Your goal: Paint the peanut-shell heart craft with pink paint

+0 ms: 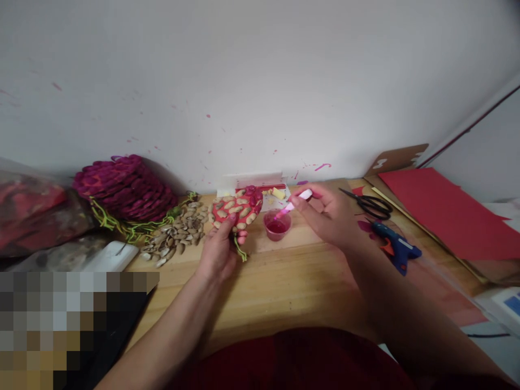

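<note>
The person's dark red cloth garment (pixel 300 360) lies nearest the camera. Beyond it, the left grip (pixel 219 249) is closed on a flat red piece covered in tan peanut shells (pixel 229 210), held above the wooden surface (pixel 284 287), its upper right shells coloured magenta. The right grip (pixel 323 211) pinches a slim white stick (pixel 300 200), its pink end at the mouth of a small translucent cup of red liquid (pixel 277 231). Farther left lie loose tan shells (pixel 179 238) and a stack of magenta shell-covered pieces (pixel 125 189); farther right, black-handled scissors (pixel 374 207) and a blue glue gun (pixel 400 248).
</note>
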`<act>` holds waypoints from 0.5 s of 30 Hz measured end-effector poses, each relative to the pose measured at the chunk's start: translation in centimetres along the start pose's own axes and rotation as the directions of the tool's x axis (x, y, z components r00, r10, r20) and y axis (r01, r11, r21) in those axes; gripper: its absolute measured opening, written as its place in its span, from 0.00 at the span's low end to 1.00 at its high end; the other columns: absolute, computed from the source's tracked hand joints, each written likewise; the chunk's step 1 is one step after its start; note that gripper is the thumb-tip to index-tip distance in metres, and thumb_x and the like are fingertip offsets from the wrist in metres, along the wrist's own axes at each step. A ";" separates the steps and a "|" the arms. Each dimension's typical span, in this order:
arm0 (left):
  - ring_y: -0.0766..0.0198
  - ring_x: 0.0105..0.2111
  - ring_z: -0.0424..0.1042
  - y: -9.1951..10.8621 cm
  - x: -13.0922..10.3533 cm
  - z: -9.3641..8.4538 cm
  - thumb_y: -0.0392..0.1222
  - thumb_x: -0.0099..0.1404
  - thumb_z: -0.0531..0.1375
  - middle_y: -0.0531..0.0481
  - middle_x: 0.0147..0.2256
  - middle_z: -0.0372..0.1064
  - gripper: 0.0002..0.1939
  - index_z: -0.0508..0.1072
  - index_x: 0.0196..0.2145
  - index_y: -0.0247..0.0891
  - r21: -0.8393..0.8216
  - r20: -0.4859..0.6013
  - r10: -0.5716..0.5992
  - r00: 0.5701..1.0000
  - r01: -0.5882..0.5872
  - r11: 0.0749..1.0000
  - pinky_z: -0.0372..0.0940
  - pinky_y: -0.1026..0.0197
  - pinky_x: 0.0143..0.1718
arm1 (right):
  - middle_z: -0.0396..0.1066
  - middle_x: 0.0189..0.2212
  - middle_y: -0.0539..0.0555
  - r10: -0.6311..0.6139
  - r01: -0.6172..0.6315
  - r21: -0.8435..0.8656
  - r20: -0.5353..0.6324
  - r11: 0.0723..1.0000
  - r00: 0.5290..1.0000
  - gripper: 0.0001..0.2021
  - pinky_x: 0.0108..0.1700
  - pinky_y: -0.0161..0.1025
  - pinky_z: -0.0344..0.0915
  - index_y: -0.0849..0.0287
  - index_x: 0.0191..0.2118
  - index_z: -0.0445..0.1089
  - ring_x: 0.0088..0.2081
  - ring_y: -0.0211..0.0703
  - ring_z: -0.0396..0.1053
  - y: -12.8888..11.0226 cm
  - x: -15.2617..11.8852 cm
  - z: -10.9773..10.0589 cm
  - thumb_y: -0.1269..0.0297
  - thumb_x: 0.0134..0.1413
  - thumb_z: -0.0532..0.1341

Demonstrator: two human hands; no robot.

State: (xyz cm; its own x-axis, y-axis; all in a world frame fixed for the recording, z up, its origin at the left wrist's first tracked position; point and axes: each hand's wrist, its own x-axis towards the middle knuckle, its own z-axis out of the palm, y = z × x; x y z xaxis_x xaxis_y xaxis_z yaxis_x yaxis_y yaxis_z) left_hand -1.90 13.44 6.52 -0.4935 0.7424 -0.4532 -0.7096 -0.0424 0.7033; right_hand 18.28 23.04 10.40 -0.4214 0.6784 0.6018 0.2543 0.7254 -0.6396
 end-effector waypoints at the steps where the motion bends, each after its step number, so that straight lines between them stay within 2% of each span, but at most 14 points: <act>1: 0.71 0.15 0.69 0.1 0.0 0.1 0.29 0.73 0.62 0.50 0.21 0.74 0.07 0.79 0.36 0.30 -0.006 -0.010 -0.022 1.000 0.022 1.000 0.64 0.75 0.14 | 0.79 0.33 0.49 -0.002 0.003 0.036 -0.038 0.999 0.999 0.05 0.43 0.44 0.68 0.52 0.37 0.76 0.36 0.43 0.74 -0.2 -0.1 0.0 0.61 0.66 0.65; 5: 0.73 0.14 0.68 0.4 -0.3 0.4 0.29 0.76 0.58 0.52 0.20 0.71 0.11 0.77 0.35 0.31 -0.012 -0.019 -0.086 0.996 0.086 0.996 0.63 0.76 0.14 | 0.80 0.38 0.50 -0.002 0.017 0.136 -0.111 0.991 0.994 0.04 0.44 0.44 0.71 0.52 0.41 0.77 0.40 0.44 0.76 -0.9 -0.6 0.5 0.61 0.67 0.66; 15: 0.74 0.15 0.68 0.5 -0.7 0.7 0.29 0.77 0.57 0.52 0.22 0.72 0.11 0.75 0.36 0.31 -0.021 -0.008 -0.131 0.991 0.130 0.991 0.63 0.77 0.14 | 0.83 0.38 0.50 -0.164 0.175 0.091 -0.116 0.980 0.980 0.03 0.50 0.46 0.72 0.52 0.42 0.78 0.41 0.44 0.78 -1.0 -1.1 1.6 0.63 0.68 0.66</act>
State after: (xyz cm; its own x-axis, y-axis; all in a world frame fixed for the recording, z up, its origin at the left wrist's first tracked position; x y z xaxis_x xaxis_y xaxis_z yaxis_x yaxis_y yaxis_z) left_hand -1.59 13.38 7.54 -0.4006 0.7362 -0.5455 -0.7781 0.0411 0.6268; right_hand 17.08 21.41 9.63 -0.3539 0.5587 0.7500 0.0966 0.8195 -0.5649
